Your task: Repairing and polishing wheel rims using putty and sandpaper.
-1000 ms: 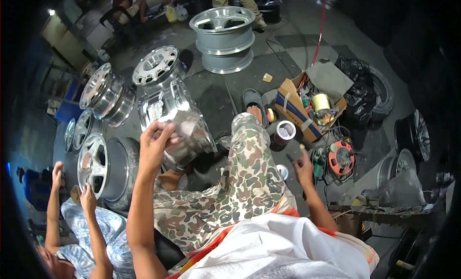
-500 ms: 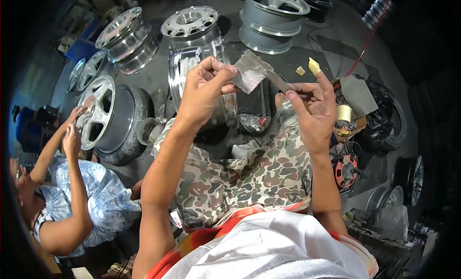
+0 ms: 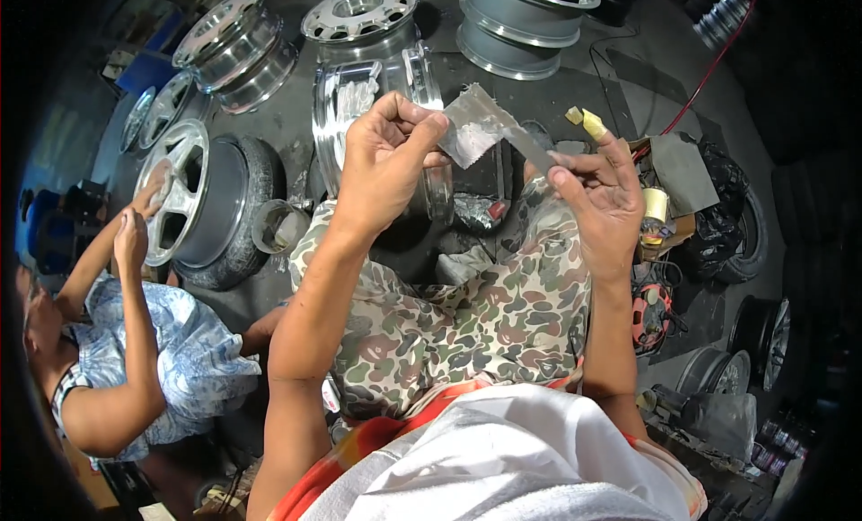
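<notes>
Sandpaper strip [image 3: 489, 131] (grey) slants down-right, pinched between left hand [image 3: 382, 166] and right hand [image 3: 602, 202].

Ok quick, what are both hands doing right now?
Left hand: closed, pinching one end of the grey sandpaper sheet.
Right hand: closed, pinching the other end of the same sheet; one finger is wrapped in yellow tape.
</notes>
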